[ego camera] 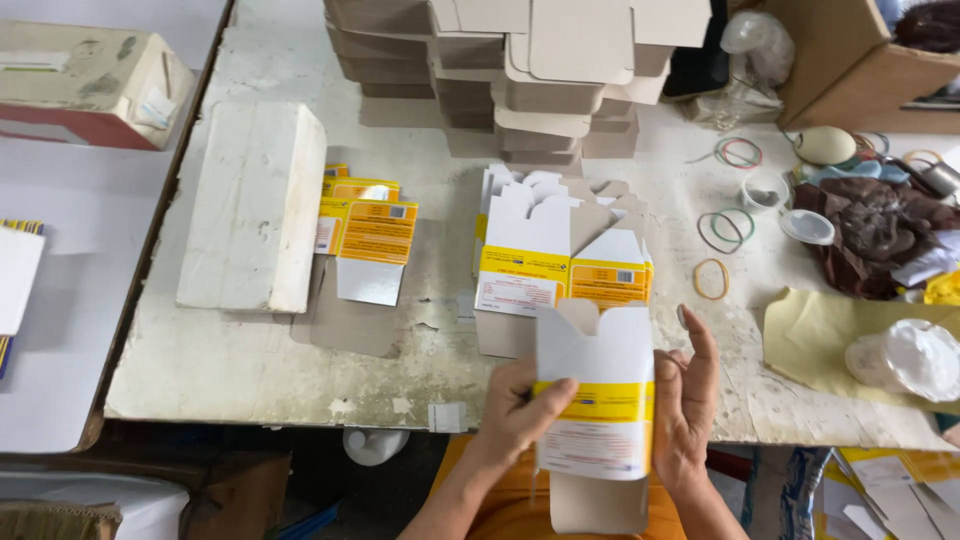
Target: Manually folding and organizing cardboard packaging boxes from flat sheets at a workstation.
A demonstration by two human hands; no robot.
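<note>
Both my hands hold a flat white and yellow carton blank (597, 400) over the table's near edge. My left hand (520, 410) grips its left side, thumb across the yellow band. My right hand (685, 395) presses along its right edge, fingers straight up. Just beyond lies a fanned pile of the same flat cartons (560, 260) on the worn white table (240, 360). A smaller pile of flat yellow cartons (365, 230) lies to the left, partly under a white block (255, 205).
Stacks of folded grey cardboard boxes (520, 80) stand at the back. Rubber bands (712, 278), small lids, a brown cloth (875, 230), a yellow sheet (815, 335) and a plastic cup (910, 358) crowd the right side. A worn box (90, 85) sits at the far left.
</note>
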